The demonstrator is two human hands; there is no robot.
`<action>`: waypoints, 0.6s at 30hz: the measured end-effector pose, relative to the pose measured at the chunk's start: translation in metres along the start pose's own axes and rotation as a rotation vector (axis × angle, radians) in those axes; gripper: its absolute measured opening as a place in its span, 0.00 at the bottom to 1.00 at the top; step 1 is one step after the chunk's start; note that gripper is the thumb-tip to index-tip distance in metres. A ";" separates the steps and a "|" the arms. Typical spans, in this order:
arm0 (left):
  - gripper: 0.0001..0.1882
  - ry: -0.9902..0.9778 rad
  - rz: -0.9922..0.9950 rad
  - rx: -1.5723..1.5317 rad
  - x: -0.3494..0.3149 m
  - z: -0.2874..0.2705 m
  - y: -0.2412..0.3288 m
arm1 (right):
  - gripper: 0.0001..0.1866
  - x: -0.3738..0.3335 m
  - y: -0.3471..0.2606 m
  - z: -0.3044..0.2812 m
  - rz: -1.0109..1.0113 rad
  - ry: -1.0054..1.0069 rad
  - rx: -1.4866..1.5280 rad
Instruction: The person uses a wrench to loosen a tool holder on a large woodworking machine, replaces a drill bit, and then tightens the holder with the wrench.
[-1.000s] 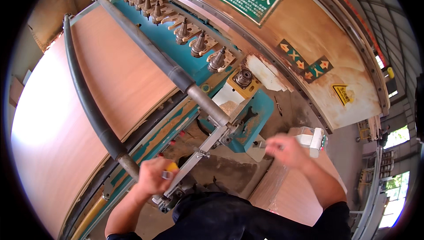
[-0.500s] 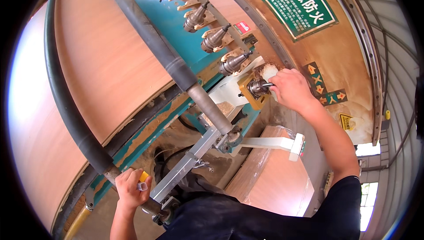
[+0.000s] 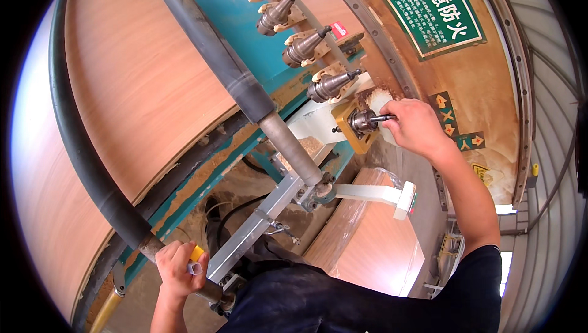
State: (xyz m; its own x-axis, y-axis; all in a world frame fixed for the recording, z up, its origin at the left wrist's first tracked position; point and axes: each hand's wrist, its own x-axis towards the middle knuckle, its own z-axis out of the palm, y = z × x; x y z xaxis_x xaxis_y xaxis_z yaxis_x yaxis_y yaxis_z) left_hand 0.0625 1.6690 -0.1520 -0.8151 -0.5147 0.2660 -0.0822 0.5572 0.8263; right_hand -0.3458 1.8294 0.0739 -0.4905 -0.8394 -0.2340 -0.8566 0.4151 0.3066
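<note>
The right hand (image 3: 413, 126) is pinching a slim dark bit (image 3: 383, 118) in a narrow grip; its far end is meeting a metal collet (image 3: 364, 121) on a yellow block (image 3: 350, 126). The left hand (image 3: 177, 268) is holding a yellow-and-clear plastic piece (image 3: 196, 254) near a black roller (image 3: 93, 170). Farther off, conical tool holders (image 3: 331, 85) are sitting in a row.

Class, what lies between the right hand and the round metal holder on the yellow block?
In the head view, a slim dark rod bridges them: the right hand pinches one end, the other meets the metal holder.
</note>
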 end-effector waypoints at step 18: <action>0.11 0.016 -0.034 -0.008 0.002 0.000 0.001 | 0.09 0.003 0.007 0.004 0.128 -0.070 0.110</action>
State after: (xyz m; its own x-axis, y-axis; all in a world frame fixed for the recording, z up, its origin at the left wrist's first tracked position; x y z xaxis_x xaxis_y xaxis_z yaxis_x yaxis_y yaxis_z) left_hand 0.0605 1.6682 -0.1505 -0.8025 -0.5437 0.2456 -0.1048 0.5337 0.8391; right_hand -0.3534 1.8311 0.0719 -0.6030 -0.7526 -0.2645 -0.7971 0.5556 0.2363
